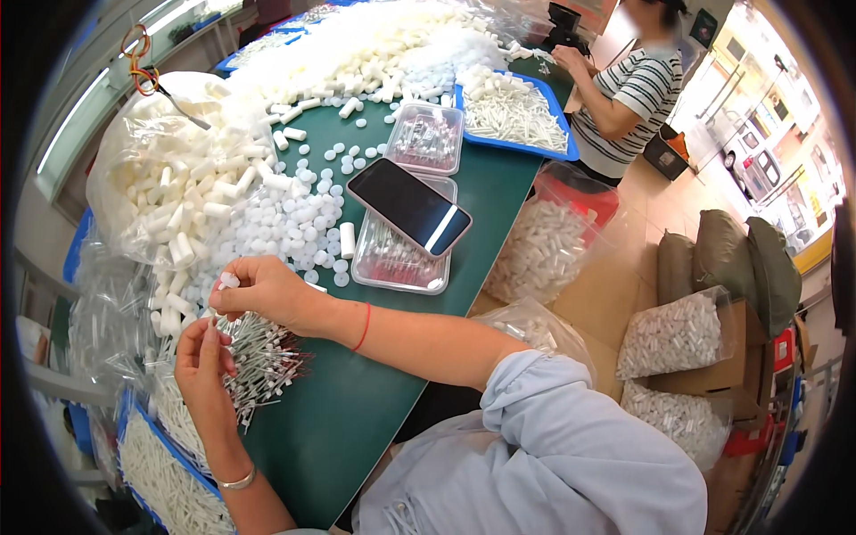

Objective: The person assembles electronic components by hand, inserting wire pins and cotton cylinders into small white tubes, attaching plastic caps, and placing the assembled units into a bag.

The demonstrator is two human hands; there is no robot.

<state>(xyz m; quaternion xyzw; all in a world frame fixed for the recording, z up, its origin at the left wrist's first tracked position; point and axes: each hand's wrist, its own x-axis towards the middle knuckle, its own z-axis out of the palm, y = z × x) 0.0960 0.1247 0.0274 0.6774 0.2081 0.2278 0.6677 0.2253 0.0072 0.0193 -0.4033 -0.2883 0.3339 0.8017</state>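
Pale blue sleeve (588, 428) closest, covering the lower right; bent arm reaches over the table (330, 419) from its right edge.

Right hand (267, 290), red cord at wrist: grip closed, thumb against fingers, on a small white piece (229, 280). Piece sits in the fingertips, above the table's left part; looks like one of the loose caps, exact shape too small to tell.

Left hand (203, 361), metal bangle at wrist, is just below the right. Its grip: thumb and fingers drawn close; whether anything is pinched there, cannot tell.

Leads (263, 366), slim and pale with some red, lie heaped beside the left hand. Lower tray (127, 403), blue-rimmed, full of white sticks, at the table's lower left edge.

Caps (299, 223) spread past the right hand, mixing with white tubes (214, 210) that spill from a clear bag toward the left edge. Phone (406, 205) lies aslant on a clear box (401, 281) near the right edge. Upper tray (517, 148), also blue, farther up that edge; co-worker (637, 98) in stripes beyond.

Step, my judgement: close fingertip handling of one piece, both hands together. Next move seems to call for a light, steady pinch and careful alignment between the two hands.
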